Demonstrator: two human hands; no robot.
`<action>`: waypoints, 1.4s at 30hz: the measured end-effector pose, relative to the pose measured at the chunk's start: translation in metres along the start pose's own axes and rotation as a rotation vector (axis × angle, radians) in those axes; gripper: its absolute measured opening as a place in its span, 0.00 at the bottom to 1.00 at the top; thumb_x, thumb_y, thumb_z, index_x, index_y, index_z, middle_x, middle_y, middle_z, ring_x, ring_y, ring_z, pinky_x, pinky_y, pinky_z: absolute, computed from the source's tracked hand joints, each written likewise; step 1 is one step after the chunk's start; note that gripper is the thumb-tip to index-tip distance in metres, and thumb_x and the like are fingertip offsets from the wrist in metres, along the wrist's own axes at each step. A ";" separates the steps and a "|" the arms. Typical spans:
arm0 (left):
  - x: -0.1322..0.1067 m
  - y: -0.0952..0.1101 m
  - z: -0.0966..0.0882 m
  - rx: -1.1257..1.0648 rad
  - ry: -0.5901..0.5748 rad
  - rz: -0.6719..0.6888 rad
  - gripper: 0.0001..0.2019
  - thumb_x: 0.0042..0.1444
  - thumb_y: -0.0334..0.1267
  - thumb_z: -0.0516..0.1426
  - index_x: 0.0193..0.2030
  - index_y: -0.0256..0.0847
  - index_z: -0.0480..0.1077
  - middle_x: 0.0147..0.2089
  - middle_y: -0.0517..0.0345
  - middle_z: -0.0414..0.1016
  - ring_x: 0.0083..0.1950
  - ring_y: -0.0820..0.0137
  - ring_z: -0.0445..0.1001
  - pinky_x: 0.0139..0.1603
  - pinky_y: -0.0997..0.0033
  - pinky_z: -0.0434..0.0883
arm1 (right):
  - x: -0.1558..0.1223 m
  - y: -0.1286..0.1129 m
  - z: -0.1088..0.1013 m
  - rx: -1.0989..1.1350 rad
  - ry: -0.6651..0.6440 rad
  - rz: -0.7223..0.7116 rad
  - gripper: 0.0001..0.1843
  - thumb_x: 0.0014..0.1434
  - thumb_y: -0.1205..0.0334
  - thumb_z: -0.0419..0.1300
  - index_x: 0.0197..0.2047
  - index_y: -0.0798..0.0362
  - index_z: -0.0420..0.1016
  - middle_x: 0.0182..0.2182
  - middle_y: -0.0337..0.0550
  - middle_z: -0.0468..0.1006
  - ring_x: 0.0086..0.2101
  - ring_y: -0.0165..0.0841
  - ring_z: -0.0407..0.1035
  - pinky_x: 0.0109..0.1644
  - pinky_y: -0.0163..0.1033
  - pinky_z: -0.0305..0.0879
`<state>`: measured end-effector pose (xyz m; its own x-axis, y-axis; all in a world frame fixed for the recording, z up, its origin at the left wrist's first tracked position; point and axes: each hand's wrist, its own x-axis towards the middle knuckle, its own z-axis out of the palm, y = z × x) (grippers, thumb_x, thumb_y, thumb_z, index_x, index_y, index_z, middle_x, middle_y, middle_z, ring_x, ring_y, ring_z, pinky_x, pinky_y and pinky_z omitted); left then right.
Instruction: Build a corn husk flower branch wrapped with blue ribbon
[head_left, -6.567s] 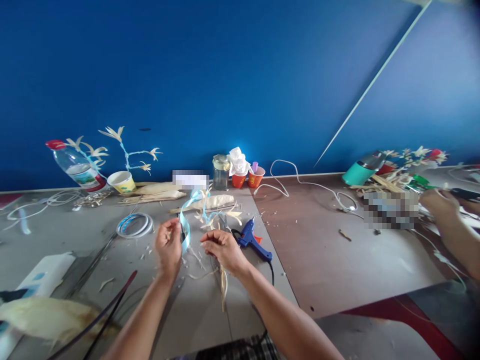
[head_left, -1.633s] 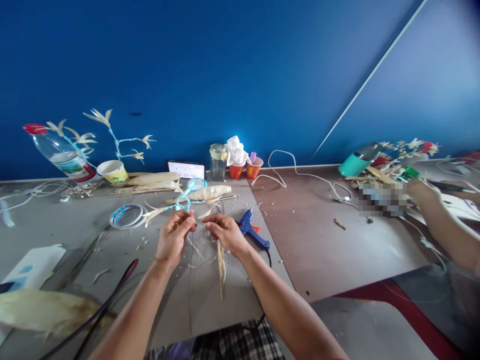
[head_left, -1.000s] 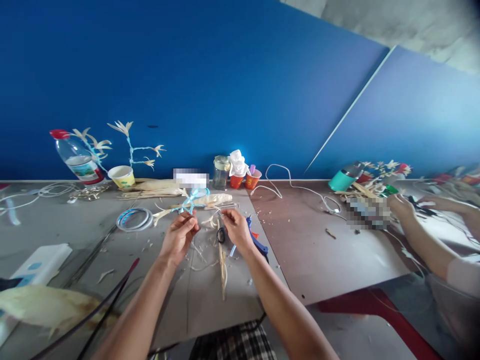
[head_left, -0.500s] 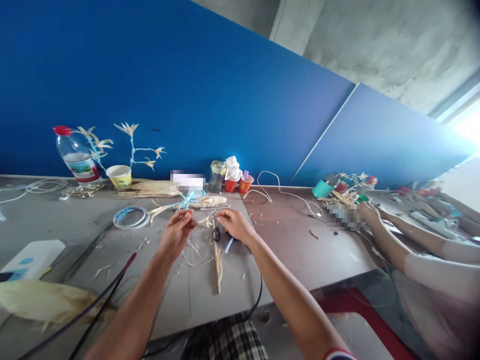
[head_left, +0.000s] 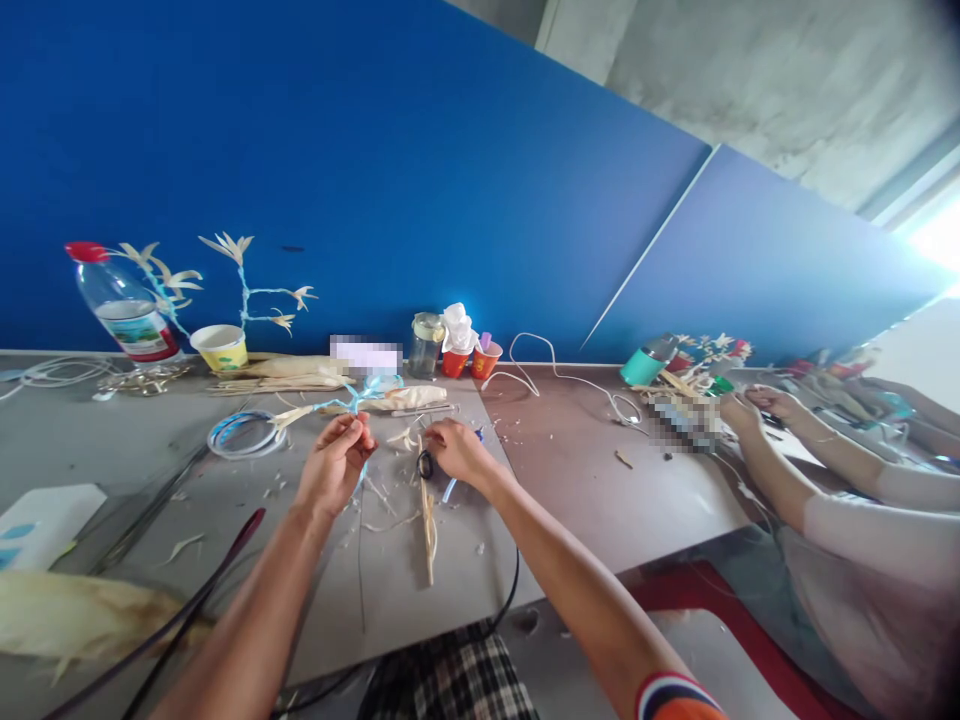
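Observation:
My left hand [head_left: 345, 450] pinches a flower stem wrapped in light blue tape [head_left: 354, 398] between thumb and fingers. A pale dried-husk flower [head_left: 291, 418] points left from that stem, and loose blue strip curls above it. My right hand [head_left: 459, 452] is low over the table with its fingers bent together; their tips are partly hidden, so whatever they grip does not show. Beside those fingertips is a black loop [head_left: 425, 464], perhaps a scissors handle. A bundle of thin straw-coloured sticks [head_left: 429, 530] lies just below, and a small husk piece [head_left: 403, 438] lies between my hands.
Left of my hands lies a roll of blue and white tape [head_left: 244, 437]. Along the blue partition stand a bottle [head_left: 135, 320], a yellow cup [head_left: 220, 350] with finished flower stems, a jar [head_left: 427, 348] and red cups [head_left: 454, 363]. A co-worker's hands [head_left: 757, 405] are at the right.
My right hand has lowered slightly toward the black loop. My left hand has shifted a little left with the stem. The whole view has turned slightly.

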<state>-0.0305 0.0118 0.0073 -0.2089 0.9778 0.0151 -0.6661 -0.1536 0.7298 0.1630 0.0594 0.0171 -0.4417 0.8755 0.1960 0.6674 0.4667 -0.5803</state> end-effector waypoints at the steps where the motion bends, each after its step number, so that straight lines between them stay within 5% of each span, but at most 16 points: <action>1: 0.000 0.001 0.000 -0.001 0.008 -0.003 0.08 0.43 0.34 0.67 0.32 0.40 0.75 0.25 0.63 0.70 0.26 0.78 0.67 0.34 0.73 0.70 | 0.002 0.000 0.003 0.009 0.010 0.001 0.12 0.55 0.69 0.56 0.40 0.53 0.79 0.41 0.48 0.79 0.41 0.37 0.71 0.46 0.38 0.63; 7: -0.001 0.004 0.001 -0.016 0.023 -0.017 0.08 0.44 0.33 0.66 0.32 0.39 0.74 0.24 0.64 0.70 0.27 0.78 0.67 0.35 0.73 0.69 | 0.011 -0.008 -0.001 -0.003 -0.091 0.017 0.11 0.55 0.69 0.56 0.38 0.53 0.79 0.36 0.47 0.80 0.37 0.38 0.72 0.41 0.38 0.63; 12: 0.000 0.005 0.000 -0.052 0.032 -0.017 0.07 0.45 0.34 0.65 0.32 0.39 0.74 0.25 0.64 0.69 0.27 0.78 0.66 0.37 0.73 0.70 | -0.007 -0.024 -0.010 -0.005 -0.367 -0.127 0.10 0.53 0.69 0.58 0.36 0.53 0.80 0.36 0.44 0.81 0.36 0.35 0.73 0.38 0.34 0.63; 16: 0.001 0.005 -0.001 -0.074 0.033 -0.019 0.06 0.45 0.33 0.65 0.32 0.40 0.74 0.24 0.64 0.67 0.26 0.78 0.65 0.38 0.72 0.70 | -0.028 -0.028 -0.014 -0.225 -0.527 -0.291 0.10 0.53 0.69 0.57 0.36 0.54 0.79 0.36 0.45 0.80 0.39 0.36 0.71 0.41 0.36 0.63; 25: 0.000 0.003 0.000 -0.047 0.016 -0.028 0.07 0.45 0.34 0.65 0.32 0.39 0.73 0.25 0.63 0.68 0.26 0.78 0.65 0.37 0.72 0.70 | -0.061 -0.016 -0.007 -0.524 -0.445 -0.567 0.10 0.60 0.67 0.53 0.40 0.54 0.75 0.43 0.51 0.71 0.41 0.40 0.63 0.42 0.43 0.62; 35: 0.002 0.002 -0.001 -0.085 0.044 -0.025 0.06 0.45 0.32 0.65 0.31 0.40 0.73 0.25 0.63 0.68 0.26 0.78 0.65 0.36 0.71 0.69 | -0.042 -0.022 -0.026 -0.243 -0.406 -0.470 0.08 0.59 0.72 0.54 0.33 0.55 0.74 0.31 0.41 0.74 0.35 0.31 0.66 0.41 0.37 0.59; 42: 0.000 0.002 0.000 -0.071 0.046 -0.010 0.06 0.45 0.32 0.64 0.31 0.39 0.73 0.25 0.63 0.68 0.27 0.78 0.65 0.36 0.72 0.69 | -0.030 -0.014 -0.011 -0.346 -0.362 -0.368 0.09 0.58 0.71 0.54 0.37 0.55 0.76 0.36 0.48 0.76 0.38 0.36 0.69 0.42 0.40 0.60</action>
<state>-0.0318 0.0114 0.0092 -0.2333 0.9721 -0.0244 -0.7174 -0.1551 0.6792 0.1730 0.0279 0.0279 -0.8145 0.5799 0.0189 0.5618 0.7963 -0.2241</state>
